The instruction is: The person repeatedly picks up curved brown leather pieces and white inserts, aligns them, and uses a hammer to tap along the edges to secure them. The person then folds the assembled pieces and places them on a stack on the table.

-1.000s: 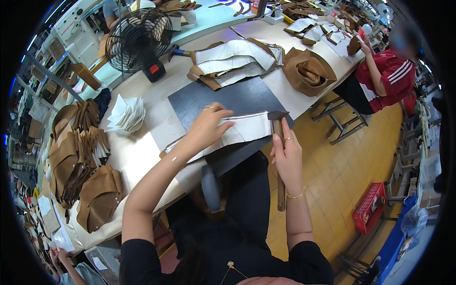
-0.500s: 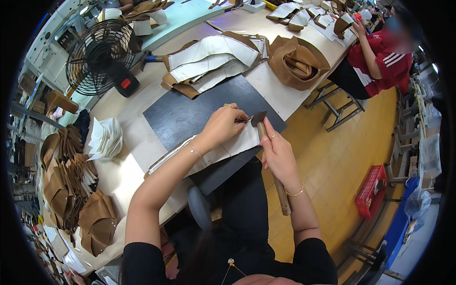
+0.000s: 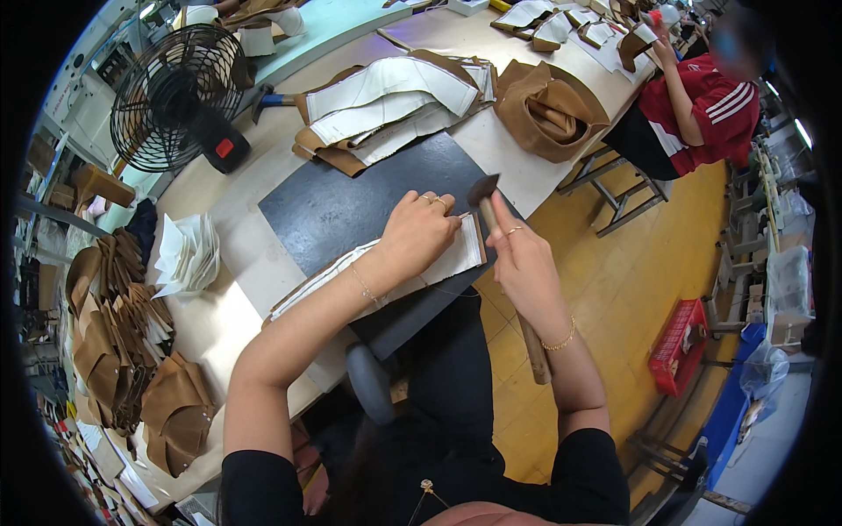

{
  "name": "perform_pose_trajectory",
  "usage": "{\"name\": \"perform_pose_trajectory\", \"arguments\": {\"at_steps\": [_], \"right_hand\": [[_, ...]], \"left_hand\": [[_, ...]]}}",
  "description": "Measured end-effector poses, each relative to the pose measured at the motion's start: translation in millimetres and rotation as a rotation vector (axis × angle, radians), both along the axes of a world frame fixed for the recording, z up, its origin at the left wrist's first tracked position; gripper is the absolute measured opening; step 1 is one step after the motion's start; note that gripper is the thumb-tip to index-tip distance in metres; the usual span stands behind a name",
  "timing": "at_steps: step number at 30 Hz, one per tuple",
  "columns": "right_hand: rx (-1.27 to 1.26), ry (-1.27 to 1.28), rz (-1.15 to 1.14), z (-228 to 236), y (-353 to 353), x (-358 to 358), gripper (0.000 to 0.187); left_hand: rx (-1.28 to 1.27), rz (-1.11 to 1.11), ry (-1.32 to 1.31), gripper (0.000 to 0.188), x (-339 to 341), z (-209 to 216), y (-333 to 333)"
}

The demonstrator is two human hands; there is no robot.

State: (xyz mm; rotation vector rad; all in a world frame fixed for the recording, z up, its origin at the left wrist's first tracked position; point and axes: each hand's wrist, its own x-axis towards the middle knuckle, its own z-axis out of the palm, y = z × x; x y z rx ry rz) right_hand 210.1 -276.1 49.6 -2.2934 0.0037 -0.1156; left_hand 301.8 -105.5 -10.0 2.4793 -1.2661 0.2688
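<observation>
A dark mat (image 3: 351, 206) lay under and beyond the fingers on the pale table (image 3: 219, 324). On its near edge lay a long white strip (image 3: 386, 267), its length running from the person's left toward the right, ending just under the fingertips. The left hand (image 3: 417, 232) pressed flat on that end, fingers curled down onto it. The right hand (image 3: 517, 263) was closed around a hammer (image 3: 504, 263), its dark head raised just right of the left fingertips, above the strip's end; the right hand was nearer it. The handle ran back toward the body, partly hidden by the palm. Whether the head touched the strip could not be made out.
</observation>
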Motion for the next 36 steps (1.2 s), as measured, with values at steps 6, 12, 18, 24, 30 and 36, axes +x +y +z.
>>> {"name": "perform_pose_trajectory", "arguments": {"at_steps": [6, 12, 18, 24, 30, 36], "right_hand": [[-0.157, -0.071, 0.009, -31.2, 4.2, -3.6, 0.057], [-0.060, -0.118, 0.045, -0.5, 16.8, -6.5, 0.049], [-0.136, 0.014, 0.073, -27.5, 10.8, -9.1, 0.050], [-0.061, -0.146, 0.078, -10.8, 22.5, -11.1, 0.050], [-0.113, -0.014, 0.108, -26.4, 16.4, -11.6, 0.050], [-0.051, -0.173, 0.059, -10.3, 35.7, -15.6, 0.049]], "left_hand": [[-0.125, 0.066, 0.310, 0.013, 4.8, 3.2, 6.7], [-0.074, 0.050, 0.203, 0.016, -4.7, 4.6, 18.7], [-0.152, 0.140, 0.465, 0.017, 1.0, 6.1, 22.6], [-0.038, 0.043, 0.216, 0.016, -8.0, 7.3, 29.4], [-0.158, 0.081, 0.555, 0.019, 7.9, 6.9, 40.9], [-0.007, 0.019, 0.226, 0.023, -2.9, 11.4, 47.3]]}}
